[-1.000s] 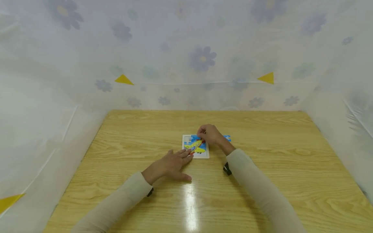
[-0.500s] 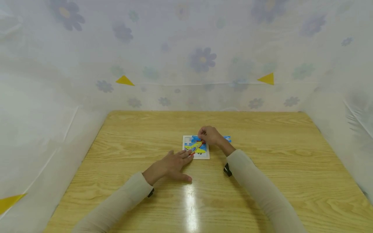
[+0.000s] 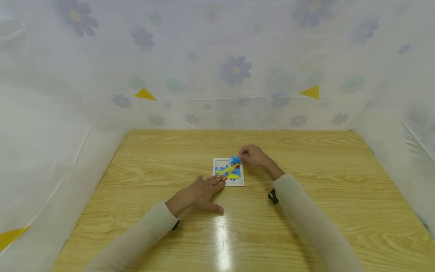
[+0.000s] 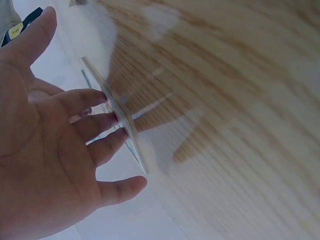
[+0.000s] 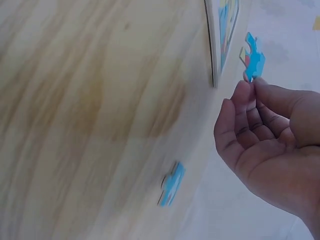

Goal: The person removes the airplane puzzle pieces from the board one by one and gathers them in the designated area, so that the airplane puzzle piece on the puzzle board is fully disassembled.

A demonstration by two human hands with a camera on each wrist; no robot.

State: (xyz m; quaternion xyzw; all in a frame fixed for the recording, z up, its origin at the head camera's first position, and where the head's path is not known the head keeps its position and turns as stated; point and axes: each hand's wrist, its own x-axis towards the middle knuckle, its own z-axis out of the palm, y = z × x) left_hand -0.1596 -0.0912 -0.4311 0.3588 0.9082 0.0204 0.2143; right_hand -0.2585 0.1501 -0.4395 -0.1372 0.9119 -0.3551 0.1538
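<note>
A jigsaw puzzle in a white-rimmed tray (image 3: 243, 180) lies on the table, showing a yellow airplane on blue. My left hand (image 3: 203, 192) stretches flat with its fingertips on the tray's near left corner. In the left wrist view those straight fingers rest over the edge of the tray (image 4: 131, 122). My right hand (image 3: 254, 156) pinches a blue puzzle piece (image 5: 256, 64) between thumb and fingertip. That piece is raised over the tray's far right corner in the head view. Bare backing shows in the tray's far left part.
Another blue puzzle piece (image 5: 172, 185) lies on the wooden table (image 3: 306, 226) to the right of the tray; my right wrist hides it in the head view. A floral curtain (image 3: 190, 60) hangs behind the table and white sheets stand at both sides.
My right hand has moved to the right, lifting the blue puzzle piece off the tray's upper part. More bare backing shows there now. The left hand has stayed in place.
</note>
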